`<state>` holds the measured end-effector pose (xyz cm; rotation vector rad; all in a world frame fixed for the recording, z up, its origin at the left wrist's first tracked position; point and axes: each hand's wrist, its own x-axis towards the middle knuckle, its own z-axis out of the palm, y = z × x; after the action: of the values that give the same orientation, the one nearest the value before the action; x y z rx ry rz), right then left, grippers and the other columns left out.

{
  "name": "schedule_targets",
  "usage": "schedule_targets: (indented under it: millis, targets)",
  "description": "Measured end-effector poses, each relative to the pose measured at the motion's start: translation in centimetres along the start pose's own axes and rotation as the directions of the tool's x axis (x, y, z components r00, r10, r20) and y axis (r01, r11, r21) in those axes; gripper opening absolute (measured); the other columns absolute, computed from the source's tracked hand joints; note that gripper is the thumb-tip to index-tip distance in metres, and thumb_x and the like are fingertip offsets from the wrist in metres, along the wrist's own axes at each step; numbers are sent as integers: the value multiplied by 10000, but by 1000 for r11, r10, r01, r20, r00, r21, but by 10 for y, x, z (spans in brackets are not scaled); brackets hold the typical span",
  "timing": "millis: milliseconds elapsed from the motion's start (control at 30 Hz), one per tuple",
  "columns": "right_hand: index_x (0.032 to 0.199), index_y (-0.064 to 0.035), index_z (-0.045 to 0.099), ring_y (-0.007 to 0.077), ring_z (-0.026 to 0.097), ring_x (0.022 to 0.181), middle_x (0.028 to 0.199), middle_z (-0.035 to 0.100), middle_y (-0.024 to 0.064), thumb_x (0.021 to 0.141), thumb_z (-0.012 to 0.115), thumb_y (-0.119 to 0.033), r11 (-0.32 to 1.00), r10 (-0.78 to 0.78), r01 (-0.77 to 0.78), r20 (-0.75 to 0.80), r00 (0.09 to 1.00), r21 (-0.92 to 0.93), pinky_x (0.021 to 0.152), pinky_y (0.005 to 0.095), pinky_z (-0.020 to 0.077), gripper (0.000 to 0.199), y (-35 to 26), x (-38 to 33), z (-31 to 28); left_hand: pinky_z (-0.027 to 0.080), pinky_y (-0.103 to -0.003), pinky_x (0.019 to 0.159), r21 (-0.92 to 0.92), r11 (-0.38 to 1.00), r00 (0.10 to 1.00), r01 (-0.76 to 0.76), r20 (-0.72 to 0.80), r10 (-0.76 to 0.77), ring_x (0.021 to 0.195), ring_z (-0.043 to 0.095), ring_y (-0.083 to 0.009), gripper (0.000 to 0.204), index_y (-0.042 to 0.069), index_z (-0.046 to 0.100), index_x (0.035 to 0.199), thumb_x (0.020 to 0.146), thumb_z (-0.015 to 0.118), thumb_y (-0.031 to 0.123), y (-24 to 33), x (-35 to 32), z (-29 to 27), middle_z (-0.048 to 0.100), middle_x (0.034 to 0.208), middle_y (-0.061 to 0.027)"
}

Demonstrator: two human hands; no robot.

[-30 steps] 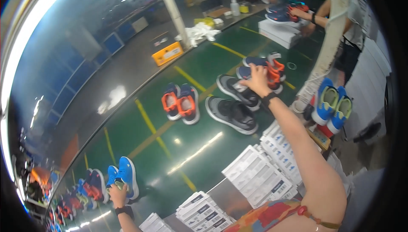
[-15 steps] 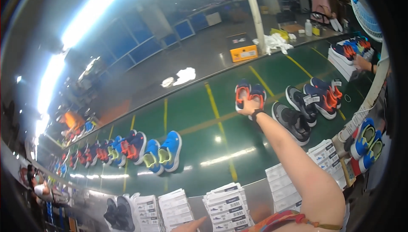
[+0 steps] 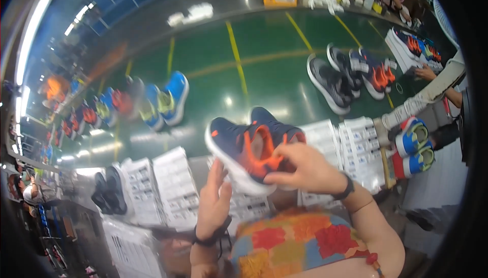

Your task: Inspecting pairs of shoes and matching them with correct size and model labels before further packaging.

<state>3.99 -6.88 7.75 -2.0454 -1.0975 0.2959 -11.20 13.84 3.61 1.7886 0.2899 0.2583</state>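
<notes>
A pair of navy sneakers with orange collars and white soles is lifted in front of me. The nearer sneaker [image 3: 229,143] lies tilted across the other sneaker [image 3: 274,119]. My right hand [image 3: 310,168] grips the pair at the heels, fingers in and around the orange openings. Beside the white sole of the nearer sneaker is my left hand [image 3: 214,201], fingers stretched upward and apart; whether the fingertips touch the sole I cannot tell.
Blue sneakers [image 3: 175,97] and others line the green conveyor belt [image 3: 208,90] on the left. Black-grey sneakers [image 3: 328,84] and another navy pair [image 3: 375,77] stand right. White stacks [image 3: 175,186] edge the belt. A co-worker's hand [image 3: 426,73] is at far right.
My right hand has picked the navy pair up off the belt and drawn it toward me. My left hand has come up beside it. The view has tilted down.
</notes>
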Motion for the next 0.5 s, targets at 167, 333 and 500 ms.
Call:
schedule_targets:
  millis: [167,333,500]
  targets:
    - [1231,-74,545,337,604,852,993,615,171,878,664,-343,988,-88,54,245,965,143,775,408,482,459,13,-65,69,506,-345,735,559,829,1000,-2,-24,18,790,663,-343,721,-81,301,1433,837,642,139,-34,-14,25,656,957,-256]
    - [1051,-43,653,275,632,723,793,645,99,808,738,-171,976,-118,123,-37,992,181,624,368,499,287,30,-78,57,498,-338,834,442,822,914,358,17,-406,935,673,-324,645,-53,393,1391,786,580,68,-29,-25,6,663,1036,-227]
    - [932,-7,649,289,652,858,898,651,109,713,782,-117,982,-169,135,-295,940,-132,726,372,548,278,43,-61,56,497,-401,847,665,734,970,-140,-59,238,953,640,-374,564,-6,572,1190,680,792,92,-22,-14,14,656,1035,-175]
